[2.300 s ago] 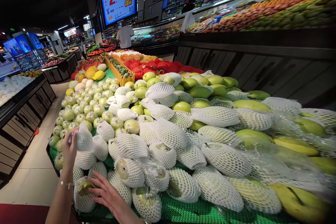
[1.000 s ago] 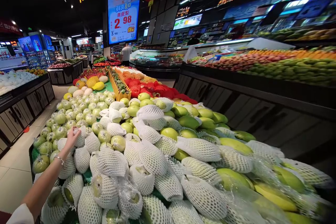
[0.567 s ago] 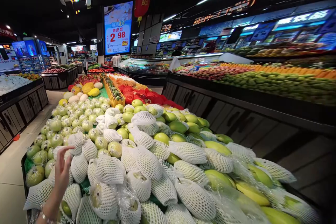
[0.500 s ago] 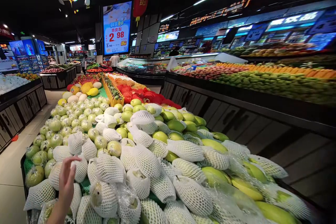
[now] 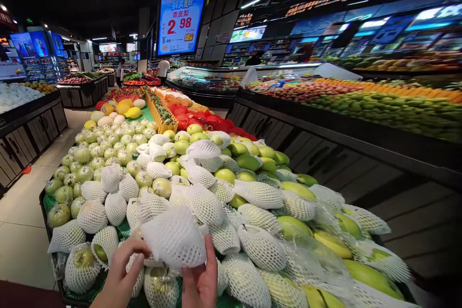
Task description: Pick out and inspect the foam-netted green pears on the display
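Observation:
Both my hands are at the near edge of a fruit display, holding one white foam net sleeve (image 5: 175, 237) above the pile. My left hand (image 5: 121, 269) pinches the sleeve's lower left edge. From below, my right hand (image 5: 201, 283) grips its right side, thumb up along it. Whether a fruit is inside the sleeve cannot be told. Under and around it lie green pears in white foam nets (image 5: 94, 215), some also in clear film.
Bare green pears (image 5: 104, 147) fill the far left of the bin, green mangoes (image 5: 249, 161) the right. A dark shelf unit of fruit (image 5: 378, 106) runs along the right. A blue price sign (image 5: 183, 9) hangs overhead. A tiled aisle (image 5: 21, 216) lies left, with people standing far back.
My left hand drew back from the netted pears at the far left to the near edge. My right hand came back into view, and both now hold a foam net sleeve.

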`<move>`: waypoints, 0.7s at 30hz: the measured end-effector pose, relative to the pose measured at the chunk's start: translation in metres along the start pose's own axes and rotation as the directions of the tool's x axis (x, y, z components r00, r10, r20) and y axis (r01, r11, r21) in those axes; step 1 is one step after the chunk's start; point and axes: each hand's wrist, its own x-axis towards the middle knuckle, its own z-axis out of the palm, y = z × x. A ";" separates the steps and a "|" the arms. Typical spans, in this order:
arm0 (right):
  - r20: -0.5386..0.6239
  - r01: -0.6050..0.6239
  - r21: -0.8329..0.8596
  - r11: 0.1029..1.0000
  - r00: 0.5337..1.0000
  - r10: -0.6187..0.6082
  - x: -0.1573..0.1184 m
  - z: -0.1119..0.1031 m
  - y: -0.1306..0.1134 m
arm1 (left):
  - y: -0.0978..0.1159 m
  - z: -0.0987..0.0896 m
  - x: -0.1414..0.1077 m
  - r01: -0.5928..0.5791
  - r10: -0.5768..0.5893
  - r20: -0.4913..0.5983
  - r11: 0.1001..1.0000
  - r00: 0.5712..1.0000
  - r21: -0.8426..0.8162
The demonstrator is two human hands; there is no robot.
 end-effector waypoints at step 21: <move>0.540 0.434 -0.620 0.653 0.840 -0.046 0.033 -0.031 0.116 | -0.009 -0.047 0.000 0.087 -0.075 0.070 0.980 0.995 -0.181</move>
